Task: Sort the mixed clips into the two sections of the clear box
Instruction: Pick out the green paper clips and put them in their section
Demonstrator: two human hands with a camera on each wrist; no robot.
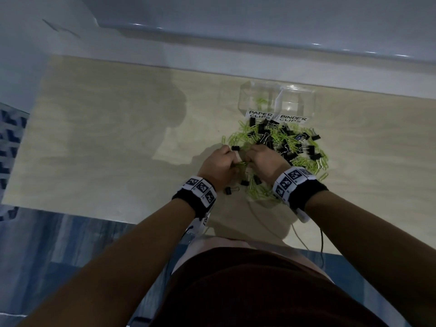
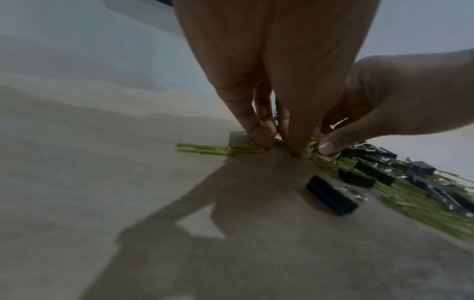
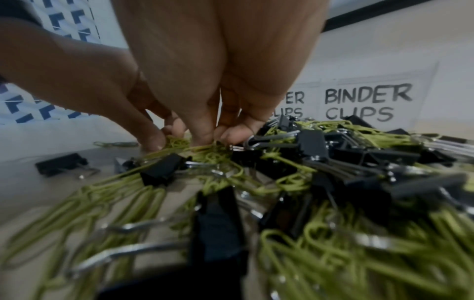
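Few paper clips point(image 1: 260, 100) lie in the box's point(image 1: 243, 100) left section; the binder section looks empty. Most of the sorting remains: the mixed pile point(image 1: 280, 147) sprawls at the box's six o'clock. At the pile's eight o'clock, left hand point(image 1: 218, 165) and right hand point(image 1: 263, 161) each pinch green clips.

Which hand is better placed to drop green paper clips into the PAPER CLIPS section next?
Left, probably. The left hand pinches green paper clips at the pile's left edge, and the PAPER CLIPS section is the clear box's left half. The right hand sits nearer the BINDER CLIPS section.
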